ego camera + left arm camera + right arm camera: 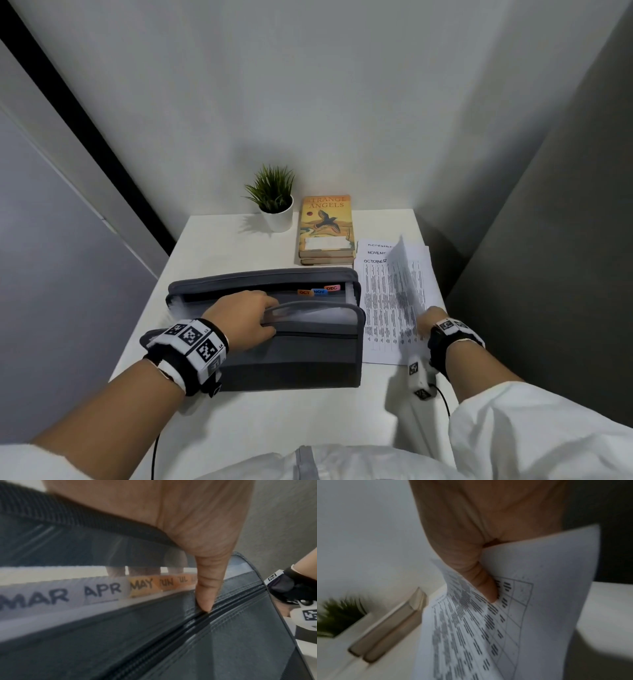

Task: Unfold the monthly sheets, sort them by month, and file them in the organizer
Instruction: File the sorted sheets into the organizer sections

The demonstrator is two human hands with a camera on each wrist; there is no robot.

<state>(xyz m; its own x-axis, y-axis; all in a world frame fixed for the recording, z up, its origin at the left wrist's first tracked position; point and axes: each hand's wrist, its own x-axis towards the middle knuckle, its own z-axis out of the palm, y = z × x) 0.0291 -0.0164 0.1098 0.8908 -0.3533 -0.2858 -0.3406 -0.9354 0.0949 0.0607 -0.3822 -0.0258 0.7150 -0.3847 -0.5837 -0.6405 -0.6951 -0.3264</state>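
A grey accordion organizer (291, 356) stands open on the white table (222, 246), with OCT, NOV and DEC tabs (319, 291) showing. My left hand (245, 317) holds its front wall (223, 635), fingers inside and thumb (208, 588) on the outside by the zipper; tabs MAR to JUL (106, 589) show through the mesh. To the right lies a fanned stack of printed sheets (380, 308) headed OCTOBER, NOVEMBER, DECEMBER. My right hand (430, 320) pinches one printed sheet (404, 274) by its near edge and holds it lifted on edge above the stack; its thumb (481, 582) presses the sheet (530, 601).
Two stacked books (326, 229) lie behind the organizer, beside a small potted plant (274, 202) at the back. Grey walls close in on three sides. The table's right edge (431, 260) runs just past the sheets.
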